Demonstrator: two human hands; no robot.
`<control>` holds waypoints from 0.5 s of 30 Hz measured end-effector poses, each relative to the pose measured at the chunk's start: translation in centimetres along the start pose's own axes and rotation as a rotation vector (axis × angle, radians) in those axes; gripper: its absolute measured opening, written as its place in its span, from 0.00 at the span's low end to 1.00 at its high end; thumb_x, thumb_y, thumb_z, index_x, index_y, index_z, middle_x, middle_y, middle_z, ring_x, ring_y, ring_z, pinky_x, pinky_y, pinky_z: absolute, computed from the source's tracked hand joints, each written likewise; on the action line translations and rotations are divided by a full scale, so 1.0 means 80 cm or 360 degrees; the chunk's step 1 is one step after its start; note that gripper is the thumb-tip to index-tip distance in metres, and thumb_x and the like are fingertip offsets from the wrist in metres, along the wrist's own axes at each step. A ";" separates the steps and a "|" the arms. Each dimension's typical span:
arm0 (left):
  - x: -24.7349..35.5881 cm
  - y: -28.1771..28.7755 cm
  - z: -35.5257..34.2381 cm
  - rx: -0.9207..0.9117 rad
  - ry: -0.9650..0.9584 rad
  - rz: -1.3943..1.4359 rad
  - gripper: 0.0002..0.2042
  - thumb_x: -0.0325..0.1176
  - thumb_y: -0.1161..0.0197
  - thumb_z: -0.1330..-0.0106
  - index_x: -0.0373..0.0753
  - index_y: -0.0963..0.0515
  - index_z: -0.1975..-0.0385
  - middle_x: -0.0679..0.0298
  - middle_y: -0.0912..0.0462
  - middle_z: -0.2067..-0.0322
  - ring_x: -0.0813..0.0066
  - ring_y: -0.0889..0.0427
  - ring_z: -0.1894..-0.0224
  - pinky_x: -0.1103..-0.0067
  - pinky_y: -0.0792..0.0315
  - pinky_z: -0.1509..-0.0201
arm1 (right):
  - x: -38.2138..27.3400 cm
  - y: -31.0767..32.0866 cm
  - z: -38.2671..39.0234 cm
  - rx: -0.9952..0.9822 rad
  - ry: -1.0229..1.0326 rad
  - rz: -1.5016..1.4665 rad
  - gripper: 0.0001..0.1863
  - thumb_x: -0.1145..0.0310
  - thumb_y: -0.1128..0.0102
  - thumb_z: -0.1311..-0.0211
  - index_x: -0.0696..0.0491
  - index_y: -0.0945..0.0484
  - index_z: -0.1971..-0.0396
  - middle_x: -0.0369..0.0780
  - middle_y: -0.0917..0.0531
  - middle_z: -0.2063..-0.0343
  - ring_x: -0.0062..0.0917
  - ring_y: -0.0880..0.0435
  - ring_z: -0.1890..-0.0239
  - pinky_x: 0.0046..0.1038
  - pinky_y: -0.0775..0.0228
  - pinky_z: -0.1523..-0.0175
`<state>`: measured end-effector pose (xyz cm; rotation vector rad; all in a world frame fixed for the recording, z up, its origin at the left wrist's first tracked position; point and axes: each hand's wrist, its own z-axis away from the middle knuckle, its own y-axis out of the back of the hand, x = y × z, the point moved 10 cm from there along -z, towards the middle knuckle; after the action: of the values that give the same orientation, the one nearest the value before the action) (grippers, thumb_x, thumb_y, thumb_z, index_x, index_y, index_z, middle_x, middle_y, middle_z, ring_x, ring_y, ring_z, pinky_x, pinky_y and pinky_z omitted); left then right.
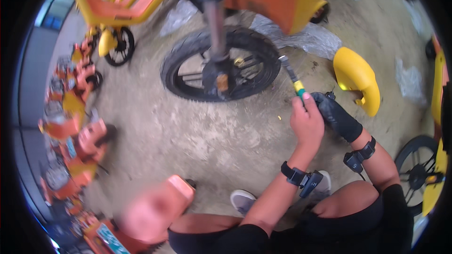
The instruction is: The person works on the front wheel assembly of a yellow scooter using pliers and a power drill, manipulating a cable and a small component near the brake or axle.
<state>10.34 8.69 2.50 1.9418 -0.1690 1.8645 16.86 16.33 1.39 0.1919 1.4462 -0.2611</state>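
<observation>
My bare left hand (308,117) is closed around the green-and-yellow handle of a hand tool (295,79). Its grey metal shaft points up and left, and the shiny tip ends just beside the tire of a black front wheel (270,73). Right beside the left hand is my right hand (333,113), in a black glove, with its fingers curled in. A small dark piece (331,95) shows at its fingers, too small to name. The wheel hangs on a fork (216,33) under an orange-and-yellow scooter body (263,0).
A yellow fender (360,77) lies on the concrete floor to the right. Crumpled clear plastic sheets (306,37) lie behind the wheel. Orange and yellow scooters (70,127) line the left side. Another scooter's wheel (416,174) stands at the right. My shoes (243,201) are near below.
</observation>
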 end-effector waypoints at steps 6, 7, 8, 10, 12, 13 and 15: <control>-0.013 0.002 -0.003 0.0162 -0.0232 0.0160 0.13 0.35 0.53 0.26 0.33 0.26 0.66 0.45 0.21 0.75 0.42 0.21 0.69 0.58 0.31 0.66 | -0.008 0.001 -0.035 0.0135 -0.0048 0.0004 0.14 0.61 0.51 0.26 0.55 0.29 0.51 0.37 0.23 0.58 0.20 0.26 0.55 0.26 0.30 0.49; -0.008 0.003 -0.006 0.0197 -0.0232 0.0269 0.13 0.35 0.54 0.26 0.33 0.25 0.67 0.46 0.21 0.76 0.42 0.21 0.69 0.58 0.31 0.66 | -0.052 -0.003 -0.035 0.0024 0.0384 0.0912 0.14 0.61 0.50 0.26 0.55 0.28 0.51 0.38 0.23 0.58 0.21 0.25 0.55 0.27 0.30 0.49; -0.007 -0.002 -0.008 0.0168 -0.0178 0.0386 0.14 0.34 0.53 0.27 0.32 0.24 0.67 0.45 0.21 0.76 0.42 0.20 0.69 0.59 0.30 0.66 | -0.078 -0.022 -0.027 -0.0107 0.0808 0.1814 0.13 0.61 0.49 0.27 0.55 0.28 0.52 0.38 0.23 0.58 0.23 0.25 0.56 0.28 0.30 0.49; 0.006 -0.023 -0.018 -0.0186 -0.0050 0.0494 0.14 0.35 0.52 0.27 0.32 0.24 0.67 0.45 0.20 0.75 0.43 0.20 0.69 0.60 0.30 0.66 | -0.082 0.026 -0.027 0.0019 0.0398 0.1395 0.13 0.60 0.47 0.28 0.55 0.25 0.56 0.37 0.23 0.63 0.23 0.24 0.58 0.29 0.30 0.52; 0.008 -0.023 -0.022 -0.0375 -0.0320 0.0459 0.15 0.38 0.49 0.27 0.32 0.25 0.69 0.46 0.21 0.77 0.45 0.20 0.72 0.62 0.30 0.69 | -0.044 0.048 -0.035 0.0018 -0.0331 0.0592 0.15 0.57 0.47 0.28 0.55 0.23 0.62 0.34 0.23 0.68 0.22 0.25 0.63 0.29 0.30 0.55; 0.010 -0.028 -0.024 -0.0396 -0.0341 0.0476 0.15 0.38 0.49 0.27 0.32 0.25 0.69 0.46 0.21 0.77 0.45 0.20 0.72 0.62 0.30 0.69 | -0.052 0.060 -0.033 0.0048 -0.0321 0.0605 0.15 0.57 0.47 0.28 0.55 0.23 0.62 0.34 0.23 0.68 0.22 0.25 0.63 0.29 0.30 0.55; 0.004 -0.031 -0.018 -0.0360 -0.0436 0.0313 0.15 0.37 0.49 0.27 0.33 0.26 0.73 0.47 0.24 0.79 0.46 0.23 0.75 0.63 0.31 0.72 | -0.050 0.068 -0.027 0.0017 -0.0360 0.0981 0.18 0.54 0.47 0.28 0.56 0.24 0.66 0.35 0.24 0.71 0.21 0.28 0.67 0.28 0.31 0.58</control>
<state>9.97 11.58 2.23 2.0708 -0.6472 1.6022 15.98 22.40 4.93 0.5836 1.1008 0.2089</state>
